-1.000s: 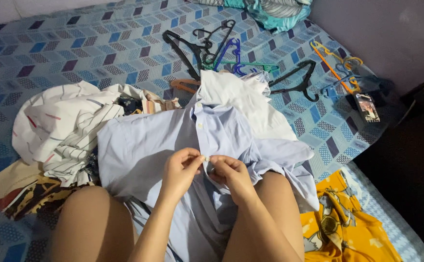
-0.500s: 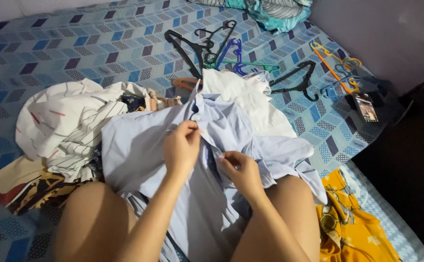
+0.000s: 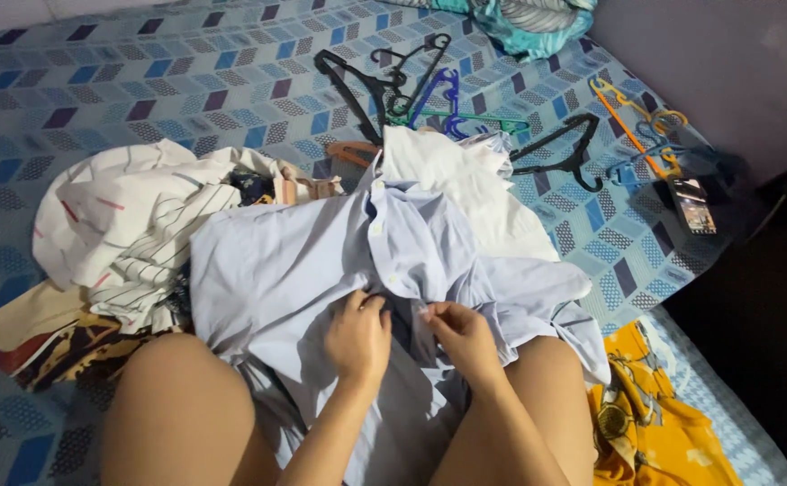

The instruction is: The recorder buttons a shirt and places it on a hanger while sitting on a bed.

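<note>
Two bare hands show near the middle of the frame, the left hand (image 3: 358, 337) and the right hand (image 3: 464, 337). No rings, no watch and no bands are on them. The forearms are bare too, with no sleeves, and run down to the bottom edge. Two bare legs show at the lower left and lower right, with no trousers over them

Shirt (image 3: 303, 270) on lap; clothes pile (image 3: 123, 234) left, hangers (image 3: 429, 90) behind.
</note>
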